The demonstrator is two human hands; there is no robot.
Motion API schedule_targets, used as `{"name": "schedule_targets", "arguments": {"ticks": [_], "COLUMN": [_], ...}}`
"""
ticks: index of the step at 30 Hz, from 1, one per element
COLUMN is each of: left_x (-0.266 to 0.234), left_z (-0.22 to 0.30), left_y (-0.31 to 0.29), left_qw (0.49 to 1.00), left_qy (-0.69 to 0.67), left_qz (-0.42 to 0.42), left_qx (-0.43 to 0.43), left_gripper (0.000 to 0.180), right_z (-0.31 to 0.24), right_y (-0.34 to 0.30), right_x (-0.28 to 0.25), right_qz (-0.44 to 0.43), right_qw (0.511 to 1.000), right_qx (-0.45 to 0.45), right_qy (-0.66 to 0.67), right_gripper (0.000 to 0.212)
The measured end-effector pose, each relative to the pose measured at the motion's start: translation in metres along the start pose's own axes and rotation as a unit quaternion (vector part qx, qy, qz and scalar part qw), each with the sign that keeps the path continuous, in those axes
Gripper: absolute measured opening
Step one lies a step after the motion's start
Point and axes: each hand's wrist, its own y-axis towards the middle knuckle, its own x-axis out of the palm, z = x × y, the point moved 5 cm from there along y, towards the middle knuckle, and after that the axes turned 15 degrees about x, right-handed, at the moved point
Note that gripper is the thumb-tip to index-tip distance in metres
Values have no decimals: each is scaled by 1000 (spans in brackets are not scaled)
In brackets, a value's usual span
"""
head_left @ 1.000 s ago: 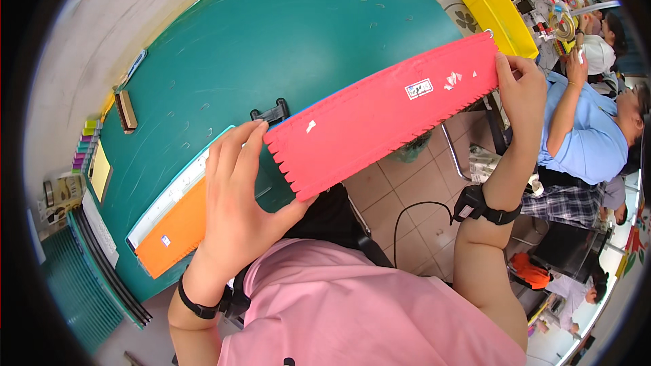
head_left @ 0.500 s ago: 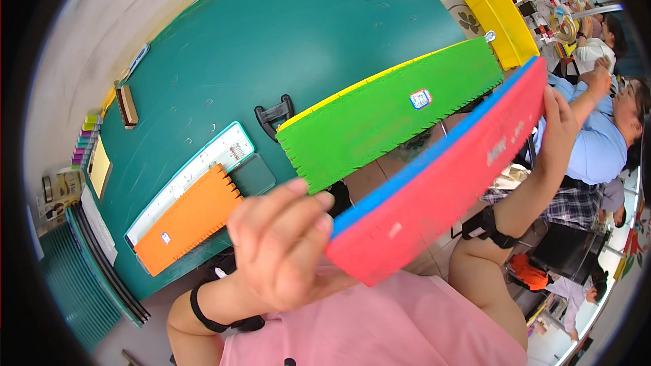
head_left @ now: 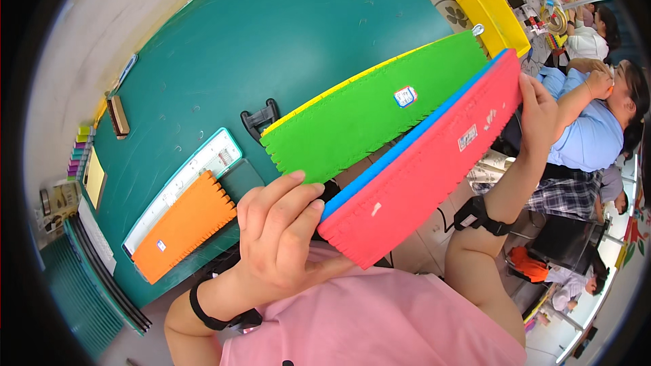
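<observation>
A long red foam board (head_left: 434, 163) with a blue layer along its upper edge is held up in front of me, slanting from lower left to upper right. My left hand (head_left: 281, 237) grips its near left end, the fingers bent at the blue edge. At the far right end my right hand (head_left: 537, 112) pinches the board; part of that grip is hidden behind it. Small pale patches and a label mark the red face. Behind it, a green foam board (head_left: 339, 118) with a yellow layer and notched edges lies on the green table (head_left: 271, 34).
An orange notched foam board (head_left: 183, 227) rests partly on a white tray (head_left: 203, 156) at the left. A black clamp-like piece (head_left: 260, 119) touches the green board's end. Beyond stands a yellow bin (head_left: 491, 17). Several small hooks lie scattered on the table. A co-worker in blue (head_left: 583, 122) sits at right.
The red board has shifted slightly left and turned its red face more toward me. Both my hands keep their hold on it. The co-worker's hand has moved closer to their head.
</observation>
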Motion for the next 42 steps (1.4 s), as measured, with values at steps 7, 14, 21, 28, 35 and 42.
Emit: {"name": "schedule_targets", "arguments": {"ticks": [7,14,21,28,35,42], "left_x": [-20,-11,-11,-35,-15,-4], "left_z": [-31,-50,-59,-23,-41,-52], "left_y": [5,-7,-6,7,-2,-17], "left_qw": [994,983,983,994,998,993], "left_qy": [35,33,17,47,34,0], "left_qz": [-62,-91,-81,-62,-15,-28], "left_qx": [-77,-154,-163,-75,-55,-111], "left_gripper": [79,79,76,78,85,85], "right_z": [-30,-30,-23,-21,-2,-19], "right_y": [-3,-7,-2,-22,-8,-3], "right_x": [61,72,66,16,43,51], "right_qz": [29,45,32,16,-44,-55], "right_qw": [997,984,990,999,997,998], "right_qx": [-39,-49,-48,-41,-6,-31], "right_qy": [-65,-165,-125,33,59,-2], "right_gripper": [36,43,43,32,33,32]}}
